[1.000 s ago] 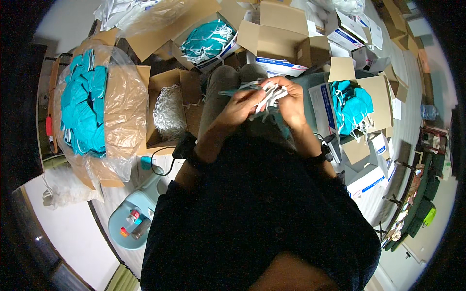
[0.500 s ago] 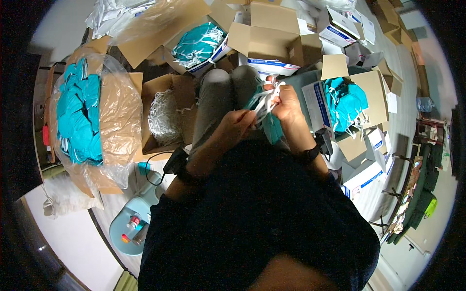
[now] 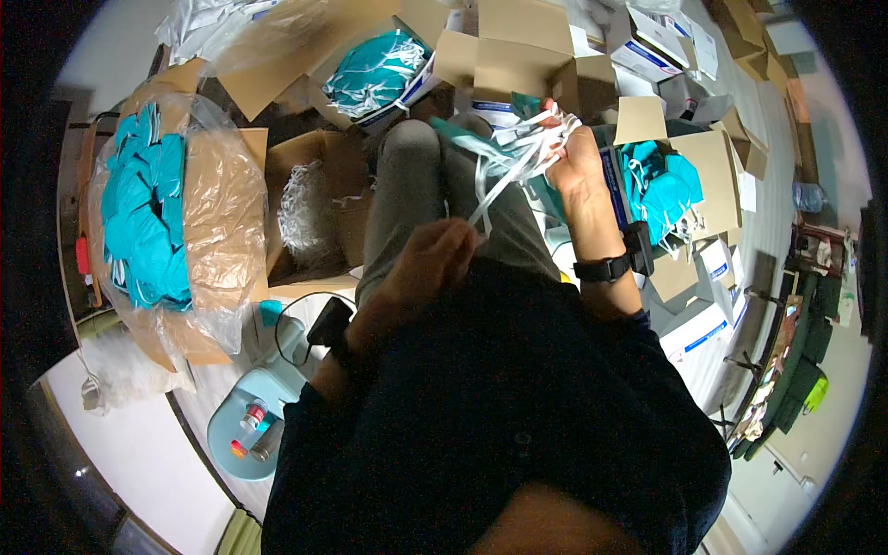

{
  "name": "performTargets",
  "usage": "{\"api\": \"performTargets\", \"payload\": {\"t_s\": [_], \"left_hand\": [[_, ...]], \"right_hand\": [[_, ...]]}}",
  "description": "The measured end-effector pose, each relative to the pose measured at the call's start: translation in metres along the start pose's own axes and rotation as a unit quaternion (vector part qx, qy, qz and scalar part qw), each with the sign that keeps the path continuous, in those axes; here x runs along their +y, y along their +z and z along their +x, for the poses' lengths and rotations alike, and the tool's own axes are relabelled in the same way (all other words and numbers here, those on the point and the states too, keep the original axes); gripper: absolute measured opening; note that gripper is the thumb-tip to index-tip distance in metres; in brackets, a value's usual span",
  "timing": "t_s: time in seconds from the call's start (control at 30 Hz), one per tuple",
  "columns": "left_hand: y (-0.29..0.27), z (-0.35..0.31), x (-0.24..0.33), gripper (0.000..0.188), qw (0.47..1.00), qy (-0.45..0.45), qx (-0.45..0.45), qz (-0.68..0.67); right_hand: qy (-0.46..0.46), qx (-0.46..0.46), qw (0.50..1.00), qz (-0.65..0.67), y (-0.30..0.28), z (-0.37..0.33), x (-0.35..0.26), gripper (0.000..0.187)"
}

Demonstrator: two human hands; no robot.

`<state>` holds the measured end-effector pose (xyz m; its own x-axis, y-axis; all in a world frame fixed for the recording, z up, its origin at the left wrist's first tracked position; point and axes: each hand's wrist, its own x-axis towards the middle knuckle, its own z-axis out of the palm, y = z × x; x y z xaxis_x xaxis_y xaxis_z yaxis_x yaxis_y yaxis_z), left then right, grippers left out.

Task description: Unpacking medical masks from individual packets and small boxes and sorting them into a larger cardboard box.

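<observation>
My right hand [image 3: 575, 165] is closed round a bunch of white elastic straps [image 3: 532, 153] above my lap. Teal face masks [image 3: 476, 139] hang and fan out from that bunch, partly blurred. My left hand [image 3: 439, 257] is lower, close to my body, with its fingers pinched together. One white strap stretches down from the bunch to those fingertips, slightly smeared by motion. On the right, nearest my right hand, an open box [image 3: 614, 180] holds more teal masks [image 3: 661, 185] with white straps spilling over its edge.
At left, a plastic-lined carton [image 3: 227, 231] is piled with teal masks [image 3: 143, 208]. Beside it stands a carton [image 3: 342, 208] with a heap of white straps [image 3: 303, 213]. An open brown box [image 3: 523, 65] lies ahead, near another mask-filled box [image 3: 375, 74]. A light-blue tub [image 3: 222, 444] holds bottles.
My right hand has moved up and to the right with the masks, which now spread out. My left hand has moved slightly lower left, so the hands are farther apart with a strap drawn between them.
</observation>
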<state>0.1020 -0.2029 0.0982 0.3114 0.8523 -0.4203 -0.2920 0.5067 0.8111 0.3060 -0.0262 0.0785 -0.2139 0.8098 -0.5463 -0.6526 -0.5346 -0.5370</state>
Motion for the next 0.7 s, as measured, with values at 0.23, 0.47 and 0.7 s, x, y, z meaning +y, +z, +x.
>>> {"api": "performTargets", "payload": {"t_s": [0.23,0.47,0.7], "left_hand": [[-0.033,0.030,0.007,0.022,0.996,0.079,0.034,-0.030],[-0.037,0.058,0.025,0.021,0.922,0.000,0.059,-0.383],[-0.056,0.084,0.012,0.029,0.928,-0.007,0.077,-0.364]], "right_hand": [[-0.070,-0.133,0.988,0.037,0.005,-0.024,-0.011,0.019],[-0.035,-0.158,0.985,0.050,-0.023,-0.035,-0.019,0.028],[-0.074,0.053,0.992,-0.092,-0.021,-0.020,-0.022,0.023]]}}
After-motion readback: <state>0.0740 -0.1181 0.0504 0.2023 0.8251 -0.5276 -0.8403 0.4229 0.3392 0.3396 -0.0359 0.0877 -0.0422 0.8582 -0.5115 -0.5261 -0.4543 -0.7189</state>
